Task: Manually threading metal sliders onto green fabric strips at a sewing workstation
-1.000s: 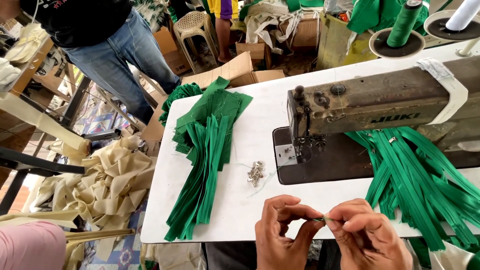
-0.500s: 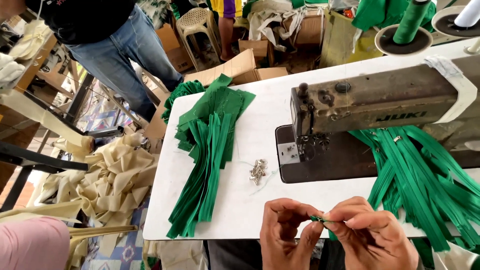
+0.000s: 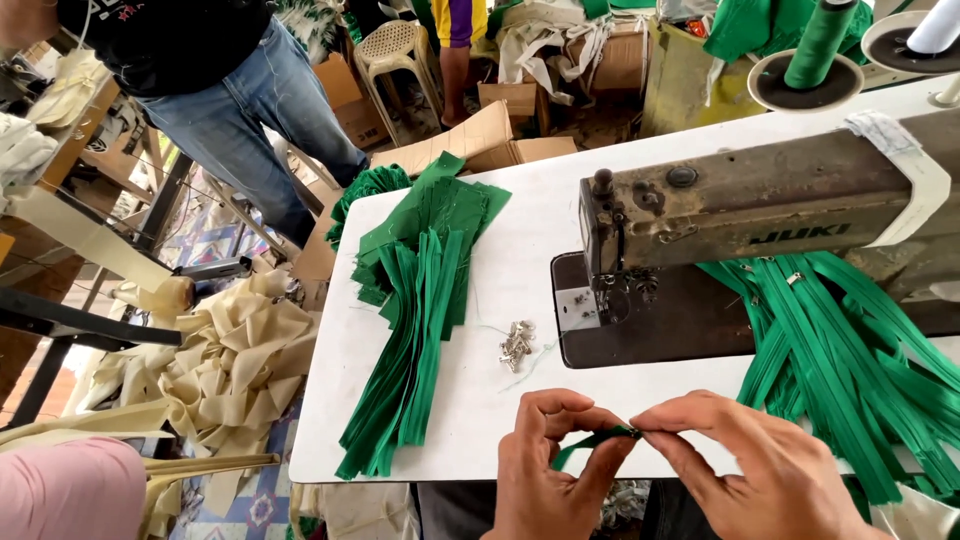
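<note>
My left hand and my right hand meet at the near edge of the white table. Together they pinch the end of a green zipper strip, fingertips touching at its tip. A small heap of metal zipper sliders lies on the table just beyond my left hand. A stack of green zipper strips on green cloth lies to the left. More green strips spill under the old sewing machine at the right.
A person in jeans stands beyond the table's far left corner. Cream cloth scraps pile on the floor at left. Cardboard boxes, a plastic stool and a green thread cone sit behind.
My hands stay together on the green strip with only small finger shifts. The view has drifted slightly.
</note>
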